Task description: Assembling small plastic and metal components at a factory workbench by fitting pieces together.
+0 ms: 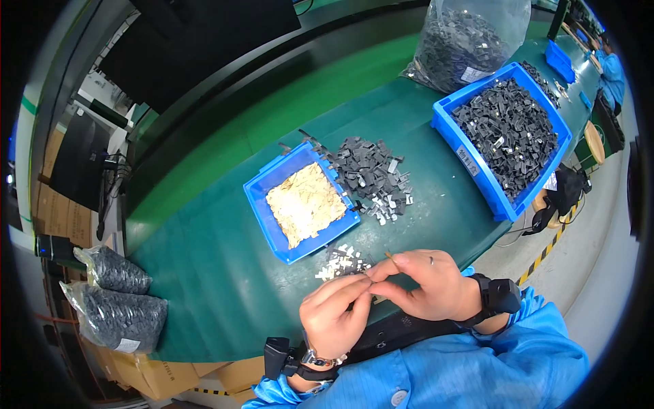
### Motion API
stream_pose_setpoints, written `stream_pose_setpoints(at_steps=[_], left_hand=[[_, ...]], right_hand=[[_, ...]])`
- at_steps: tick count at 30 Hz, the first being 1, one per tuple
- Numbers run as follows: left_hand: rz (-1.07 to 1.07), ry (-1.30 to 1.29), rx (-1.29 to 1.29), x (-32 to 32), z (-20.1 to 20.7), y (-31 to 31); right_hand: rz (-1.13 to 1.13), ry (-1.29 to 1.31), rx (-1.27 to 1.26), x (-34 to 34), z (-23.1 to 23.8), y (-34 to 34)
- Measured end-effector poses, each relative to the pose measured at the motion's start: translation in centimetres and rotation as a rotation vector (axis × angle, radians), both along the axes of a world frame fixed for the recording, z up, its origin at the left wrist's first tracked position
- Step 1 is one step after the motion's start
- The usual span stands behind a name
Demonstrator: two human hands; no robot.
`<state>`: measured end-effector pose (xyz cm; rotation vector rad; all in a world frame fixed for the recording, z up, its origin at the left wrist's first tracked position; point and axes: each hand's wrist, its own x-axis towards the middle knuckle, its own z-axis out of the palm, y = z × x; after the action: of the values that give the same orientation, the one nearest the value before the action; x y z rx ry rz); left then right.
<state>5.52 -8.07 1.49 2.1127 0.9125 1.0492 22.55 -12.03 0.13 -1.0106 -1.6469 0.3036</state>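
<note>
My left hand (335, 315) and my right hand (428, 286) meet at the fingertips over the near edge of the green table. Both are closed in a pinch. What lies between the fingertips is too small and covered to name. A thin tan sliver (390, 257) shows by my right index finger. Just beyond my fingers is a small heap of black-and-white parts (344, 263). Behind it, a small blue bin (271, 240) holds thin gold-coloured pieces (306, 203). Beside that bin lies a loose pile of black plastic parts (371, 169).
A large blue bin (470, 178) full of black parts stands at the right, with a clear bag (460, 51) of similar parts behind it. Filled bags (122, 313) sit at the left table end. A person (612, 75) in blue works at the far right.
</note>
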Motion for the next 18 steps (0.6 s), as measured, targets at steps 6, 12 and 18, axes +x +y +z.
stream_pose_setpoints(at_steps=[6,12,18], left_hand=[[-0.032,-0.044,-0.045,0.1,0.4,-0.2],[-0.028,-0.250,-0.194,-0.1,0.0,-0.2],[-0.087,-0.312,-0.158,-0.6,-0.6,0.3]], right_hand=[[0.038,0.055,-0.044,0.4,0.2,-0.3],[0.086,0.270,-0.190,1.0,2.0,-0.1],[0.393,0.723,-0.822,1.8,3.5,-0.7]])
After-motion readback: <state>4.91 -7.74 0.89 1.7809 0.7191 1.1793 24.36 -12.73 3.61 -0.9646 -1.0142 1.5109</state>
